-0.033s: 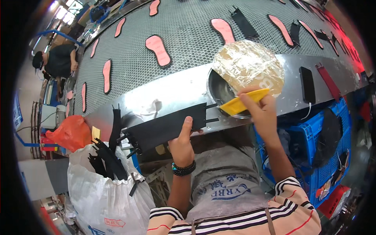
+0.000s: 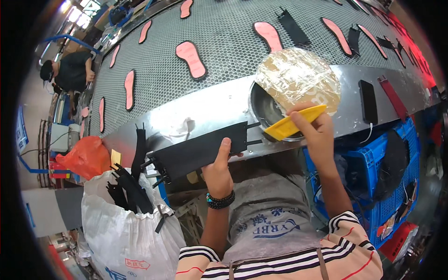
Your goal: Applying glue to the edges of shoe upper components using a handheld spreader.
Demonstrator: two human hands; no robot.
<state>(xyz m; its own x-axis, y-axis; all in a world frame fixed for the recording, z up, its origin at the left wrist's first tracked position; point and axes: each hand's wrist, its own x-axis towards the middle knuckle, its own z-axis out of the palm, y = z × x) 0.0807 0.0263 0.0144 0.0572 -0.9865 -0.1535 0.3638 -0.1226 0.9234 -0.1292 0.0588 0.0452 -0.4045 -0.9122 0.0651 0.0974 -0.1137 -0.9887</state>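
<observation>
My left hand (image 2: 218,172) grips a stack of flat black strips (image 2: 200,149) with narrow tabs at the ends, thumb on top. The strips are held out along the near edge of the metal ledge. In my right hand (image 2: 318,128) is a yellow scraper (image 2: 294,123), pinched between thumb and fingers. It is tilted over the near rim of a round metal bowl (image 2: 255,105). A round cardboard lid (image 2: 301,77) wrapped in clear film covers much of the bowl; what lies deep inside is hard to make out.
Pink insoles (image 2: 191,60) with black edges and black pieces (image 2: 293,27) lie on a mesh conveyor (image 2: 158,60). On the ledge lie a phone (image 2: 368,102) and a dark red strip (image 2: 393,97). A white sack (image 2: 126,238) stands left, blue crates (image 2: 373,172) right. A co-worker (image 2: 74,70) is far left.
My right hand and the scraper have shifted very slightly to the right. Both hands keep their hold.
</observation>
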